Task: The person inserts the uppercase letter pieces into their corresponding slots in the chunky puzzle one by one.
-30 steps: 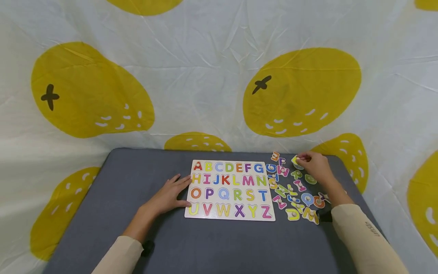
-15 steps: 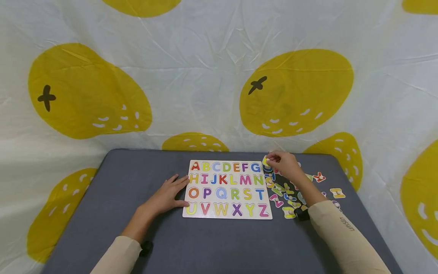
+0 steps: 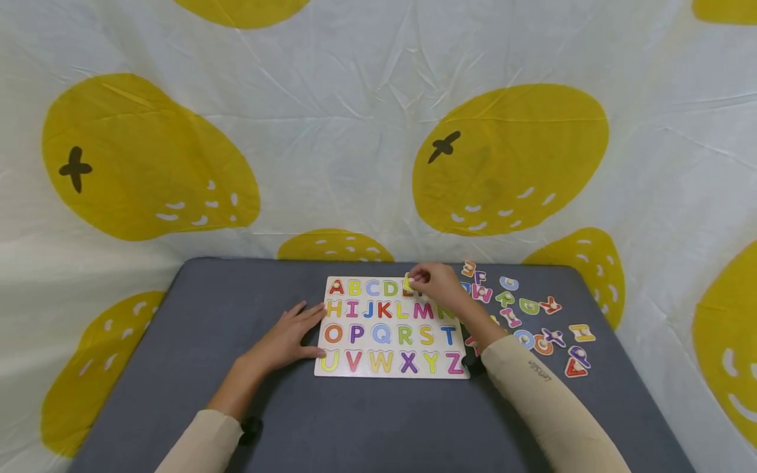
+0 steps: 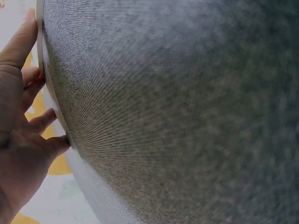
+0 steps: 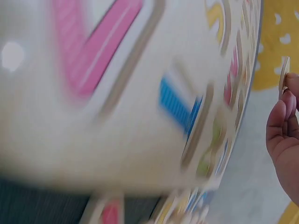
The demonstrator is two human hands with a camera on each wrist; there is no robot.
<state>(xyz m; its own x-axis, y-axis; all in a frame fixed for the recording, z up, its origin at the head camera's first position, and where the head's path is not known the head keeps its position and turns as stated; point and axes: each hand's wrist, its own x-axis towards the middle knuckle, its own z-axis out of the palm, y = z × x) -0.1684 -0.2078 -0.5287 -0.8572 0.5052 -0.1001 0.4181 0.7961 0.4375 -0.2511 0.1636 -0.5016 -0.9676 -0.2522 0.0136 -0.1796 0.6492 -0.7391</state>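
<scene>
In the head view, a white alphabet board [image 3: 367, 364] with coloured letter recesses lies on the grey table. My left hand [image 3: 290, 338] rests at its left side, fingers spread and touching the edge; the left wrist view shows the fingertips [image 4: 60, 143] against that edge. Over the top row, near E, my right hand [image 3: 440, 286] pinches a small yellow letter piece [image 3: 407, 282] between thumb and fingers. The right wrist view shows this piece [image 5: 283, 77] edge-on, raised off the board; which letter it is, I cannot tell. A red A piece [image 3: 336, 287] with a knob sits in the top-left recess.
Loose letter pieces lie right of the board, among them a blue C [image 3: 508, 283], a green D [image 3: 529, 306], a red K [image 3: 550, 305] and a yellow H [image 3: 582, 333]. My right forearm [image 3: 532, 381] hides several others. A patterned curtain [image 3: 355, 131] hangs behind the table.
My right hand has carried the yellow piece leftward from the loose letters to above the board's top row. The left hand stays at the board's edge.
</scene>
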